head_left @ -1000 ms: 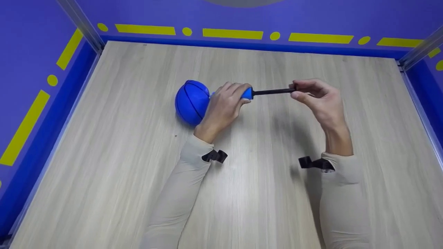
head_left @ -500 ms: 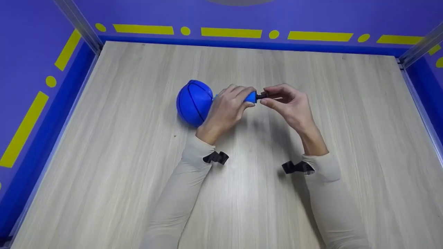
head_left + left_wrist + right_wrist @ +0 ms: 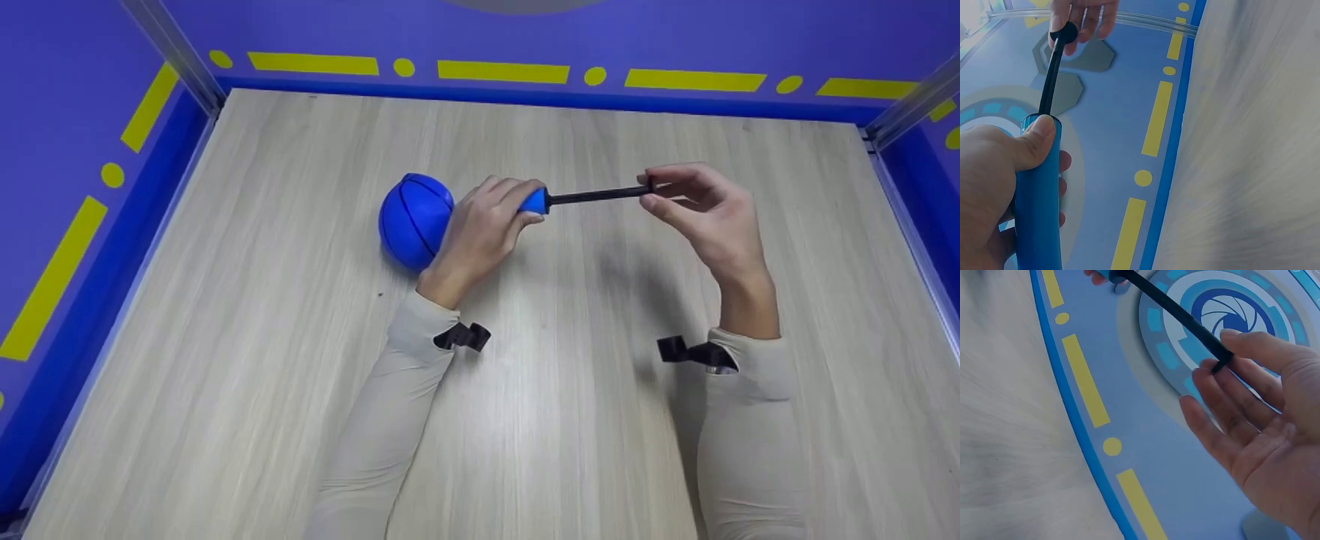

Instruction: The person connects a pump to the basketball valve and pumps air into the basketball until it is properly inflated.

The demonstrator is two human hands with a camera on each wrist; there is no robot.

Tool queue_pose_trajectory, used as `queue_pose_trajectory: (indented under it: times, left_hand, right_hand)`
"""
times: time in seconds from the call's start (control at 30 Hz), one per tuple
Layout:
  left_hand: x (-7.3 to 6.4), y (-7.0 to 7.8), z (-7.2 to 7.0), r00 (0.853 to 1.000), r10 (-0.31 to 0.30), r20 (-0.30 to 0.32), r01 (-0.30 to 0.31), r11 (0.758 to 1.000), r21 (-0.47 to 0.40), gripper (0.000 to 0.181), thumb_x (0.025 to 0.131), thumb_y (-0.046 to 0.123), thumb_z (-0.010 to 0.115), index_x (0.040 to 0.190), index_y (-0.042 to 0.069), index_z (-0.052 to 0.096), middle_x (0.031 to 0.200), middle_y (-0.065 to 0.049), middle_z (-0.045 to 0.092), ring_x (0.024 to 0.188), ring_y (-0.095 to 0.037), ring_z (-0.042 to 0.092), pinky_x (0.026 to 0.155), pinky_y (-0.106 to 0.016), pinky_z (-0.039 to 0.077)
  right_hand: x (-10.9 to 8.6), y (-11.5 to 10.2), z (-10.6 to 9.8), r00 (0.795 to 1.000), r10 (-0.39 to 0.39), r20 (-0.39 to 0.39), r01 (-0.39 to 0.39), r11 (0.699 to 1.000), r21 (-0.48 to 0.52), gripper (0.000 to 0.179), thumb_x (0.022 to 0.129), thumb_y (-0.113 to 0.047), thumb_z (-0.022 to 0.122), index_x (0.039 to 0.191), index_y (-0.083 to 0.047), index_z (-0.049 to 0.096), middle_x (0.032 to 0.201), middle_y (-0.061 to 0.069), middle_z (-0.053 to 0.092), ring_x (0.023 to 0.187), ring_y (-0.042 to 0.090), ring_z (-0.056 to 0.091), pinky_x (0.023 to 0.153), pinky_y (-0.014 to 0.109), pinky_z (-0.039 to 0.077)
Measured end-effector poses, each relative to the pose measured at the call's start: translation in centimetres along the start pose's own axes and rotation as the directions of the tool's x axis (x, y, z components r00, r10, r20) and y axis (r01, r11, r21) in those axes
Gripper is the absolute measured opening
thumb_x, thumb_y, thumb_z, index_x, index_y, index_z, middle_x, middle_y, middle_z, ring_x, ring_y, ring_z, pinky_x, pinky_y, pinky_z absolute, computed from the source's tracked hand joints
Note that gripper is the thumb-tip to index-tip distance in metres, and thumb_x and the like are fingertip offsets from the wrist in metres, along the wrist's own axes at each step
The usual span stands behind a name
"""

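A blue hand pump (image 3: 1039,202) lies across the view in both hands, its black rod (image 3: 600,196) drawn far out of the barrel. My left hand (image 3: 484,229) grips the barrel, with the thumb along its end by the rod in the left wrist view. At the rod's outer end, my right hand (image 3: 712,214) pinches the small black handle (image 3: 1222,363) between thumb and fingertips. A blue ball (image 3: 415,223) with black seams sits just left of the left hand, partly covered by it. The pump's ball-side end is hidden behind the left hand.
Everything is over a pale wood-grain table (image 3: 262,360). Blue-purple panels (image 3: 525,37) with yellow dashes and dots stand along its back and sides. A black strap mount (image 3: 463,337) is on the left wrist, another (image 3: 697,354) on the right.
Half a second ago the right hand had pushed the rod nearly all the way in; now it has pulled back right and the rod is long again. The left hand and ball barely shifted.
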State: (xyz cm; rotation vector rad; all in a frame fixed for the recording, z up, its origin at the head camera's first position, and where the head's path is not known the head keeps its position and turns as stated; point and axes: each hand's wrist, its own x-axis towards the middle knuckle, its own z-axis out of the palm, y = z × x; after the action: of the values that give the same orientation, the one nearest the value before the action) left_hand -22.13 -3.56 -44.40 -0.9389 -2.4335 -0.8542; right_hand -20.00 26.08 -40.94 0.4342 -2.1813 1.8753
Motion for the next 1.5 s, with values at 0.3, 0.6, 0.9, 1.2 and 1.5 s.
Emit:
queue_pose_trajectory:
  times: [0.3,0.6,0.9,1.2,1.5]
  left_hand:
    - [0.1,0.7,0.6,1.000,0.028,0.007,-0.028,1.000,0.007,0.038,0.106,0.027,0.063,0.132,-0.001,0.070,0.127,-0.013,0.073,0.116,-0.030,0.065,0.103,-0.040,0.051]
    - [0.2,0.9,0.4,0.999,0.043,-0.004,-0.043,0.996,-0.074,0.037,0.104,0.026,0.068,0.132,0.001,0.071,0.126,-0.011,0.074,0.113,-0.028,0.066,0.100,-0.037,0.052]
    - [0.2,0.2,0.1,0.999,0.047,-0.014,-0.048,0.995,-0.084,0.037,0.104,0.025,0.070,0.132,0.001,0.071,0.125,-0.012,0.075,0.113,-0.028,0.068,0.101,-0.034,0.053]
    - [-0.2,0.1,0.0,0.999,-0.001,-0.032,0.000,1.000,-0.015,0.035,0.104,0.025,0.069,0.131,0.002,0.072,0.126,-0.011,0.074,0.114,-0.029,0.066,0.102,-0.037,0.052]
    - [0.1,0.8,0.3,0.999,0.013,0.046,-0.014,1.000,0.022,0.040,0.104,0.031,0.065,0.131,0.002,0.071,0.126,-0.012,0.074,0.115,-0.030,0.066,0.101,-0.042,0.052]
  right_hand:
    - [0.2,1.3,3.3,0.998,0.006,0.070,-0.007,1.000,0.015,0.028,0.087,0.013,0.081,0.114,0.012,0.074,0.109,0.019,0.076,0.092,0.024,0.074,0.083,0.027,0.060]
    - [-0.2,1.9,6.3,0.992,-0.024,0.127,0.021,0.999,0.028,0.030,0.092,0.005,0.081,0.120,0.007,0.073,0.112,0.019,0.074,0.095,0.025,0.072,0.083,0.028,0.059]
    - [-0.2,1.1,2.5,0.990,-0.099,0.099,0.109,0.990,-0.093,0.028,0.094,0.003,0.078,0.121,0.006,0.074,0.115,0.016,0.075,0.101,0.024,0.071,0.087,0.026,0.058]
    - [0.1,1.2,2.0,0.997,-0.035,0.071,0.038,0.998,-0.044,0.029,0.092,0.007,0.079,0.120,0.009,0.072,0.116,0.020,0.074,0.100,0.026,0.070,0.086,0.027,0.057]
    - [-0.1,2.2,7.1,0.996,-0.035,0.083,0.041,0.997,-0.072,0.027,0.089,0.009,0.081,0.115,0.012,0.071,0.111,0.021,0.075,0.095,0.018,0.073,0.085,0.027,0.059]
